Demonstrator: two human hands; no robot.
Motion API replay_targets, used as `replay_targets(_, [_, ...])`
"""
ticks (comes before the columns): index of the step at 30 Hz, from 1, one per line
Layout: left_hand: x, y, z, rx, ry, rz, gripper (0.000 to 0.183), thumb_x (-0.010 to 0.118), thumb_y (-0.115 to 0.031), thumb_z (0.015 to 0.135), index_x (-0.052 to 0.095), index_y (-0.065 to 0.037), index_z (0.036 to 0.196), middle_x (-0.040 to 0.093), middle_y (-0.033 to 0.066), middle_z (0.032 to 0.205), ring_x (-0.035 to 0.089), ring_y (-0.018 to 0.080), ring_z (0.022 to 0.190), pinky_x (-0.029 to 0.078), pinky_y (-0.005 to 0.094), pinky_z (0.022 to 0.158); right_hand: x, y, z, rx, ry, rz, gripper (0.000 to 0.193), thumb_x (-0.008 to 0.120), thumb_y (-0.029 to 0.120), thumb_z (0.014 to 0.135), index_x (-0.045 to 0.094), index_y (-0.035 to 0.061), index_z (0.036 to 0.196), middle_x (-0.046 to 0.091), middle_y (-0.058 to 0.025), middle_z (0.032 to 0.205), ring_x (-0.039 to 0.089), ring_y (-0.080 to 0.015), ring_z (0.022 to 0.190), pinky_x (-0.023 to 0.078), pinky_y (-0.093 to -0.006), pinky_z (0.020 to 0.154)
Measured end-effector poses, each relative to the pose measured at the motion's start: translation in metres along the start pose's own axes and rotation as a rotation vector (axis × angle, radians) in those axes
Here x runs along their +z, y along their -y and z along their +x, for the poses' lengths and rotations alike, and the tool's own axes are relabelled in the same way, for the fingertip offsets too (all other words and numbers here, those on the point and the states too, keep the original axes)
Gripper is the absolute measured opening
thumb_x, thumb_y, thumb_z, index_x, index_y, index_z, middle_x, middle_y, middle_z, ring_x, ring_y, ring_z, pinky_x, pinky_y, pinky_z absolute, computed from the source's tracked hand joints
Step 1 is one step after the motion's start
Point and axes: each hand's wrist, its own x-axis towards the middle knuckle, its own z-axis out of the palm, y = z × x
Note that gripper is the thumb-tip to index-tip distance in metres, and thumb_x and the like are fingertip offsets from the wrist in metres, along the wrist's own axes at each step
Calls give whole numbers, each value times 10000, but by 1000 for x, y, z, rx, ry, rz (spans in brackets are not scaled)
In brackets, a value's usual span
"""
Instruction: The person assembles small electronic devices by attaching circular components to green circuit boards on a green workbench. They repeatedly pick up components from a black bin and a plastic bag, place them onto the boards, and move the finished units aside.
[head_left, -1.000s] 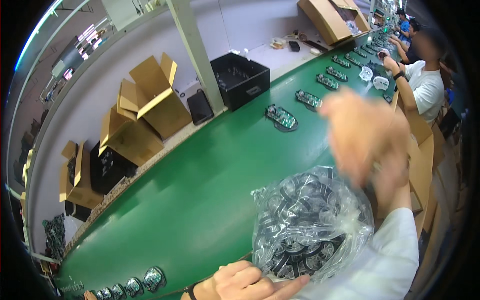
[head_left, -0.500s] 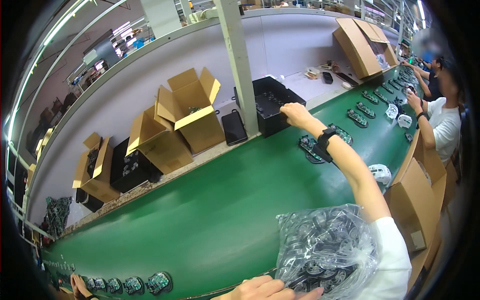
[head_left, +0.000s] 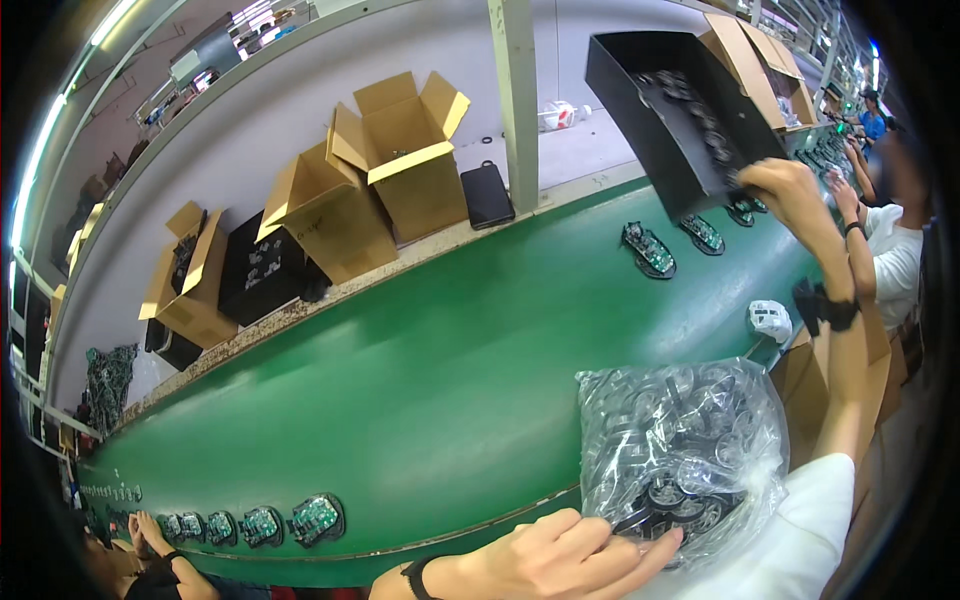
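Note:
My right hand (head_left: 785,190) grips the near edge of a black box (head_left: 640,120), which is raised above the green bench and tilted. Several small dark parts (head_left: 690,105) lie along its inside. My left hand (head_left: 560,555) is at the lower edge of a clear plastic bag (head_left: 690,410), its fingers curled against the bag's edge and the thumb hidden. Black wheel-like parts (head_left: 670,500) fill the bag, which rests against my right upper arm. Below the box, circuit-board assemblies (head_left: 648,250) lie on the bench.
Open cardboard boxes (head_left: 410,185) and a black bin (head_left: 260,275) line the back ledge, with a black flat case (head_left: 487,195) by the post (head_left: 515,110). A white shell (head_left: 770,320) lies at right. Co-workers sit at the right and the lower left.
My right hand has taken hold of the black box and lifted it off the ledge, toward the right. The view has shifted. My left hand stays at the bag.

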Motion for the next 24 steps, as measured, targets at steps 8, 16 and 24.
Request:
replay_targets(8, [17,-19,-25,-84,-110,-5,316,674,-160,746,724,-81,1048,320,-31,666,337,98,565,279,250,470,14,50,-59,-189,114,183,61,640,47,732,657,50,791,703,-70,842,698,-248,848,532,-447,946])
replay_targets(16, [8,-9,-33,-77,12,-106,286,693,-164,757,696,-75,1029,430,-28,718,420,125,631,378,240,529,71,108,14,-580,83,323,130,618,110,757,626,41,867,672,-82,891,667,-243,952,451,-471,1073])
replay_targets(24, [20,-14,-30,-347,-118,-236,423,725,-61,659,729,-76,1082,505,-2,791,519,178,748,475,260,593,137,157,50,-697,183,515,198,657,-15,743,661,33,935,687,-80,1074,621,-272,1108,453,-460,1064])
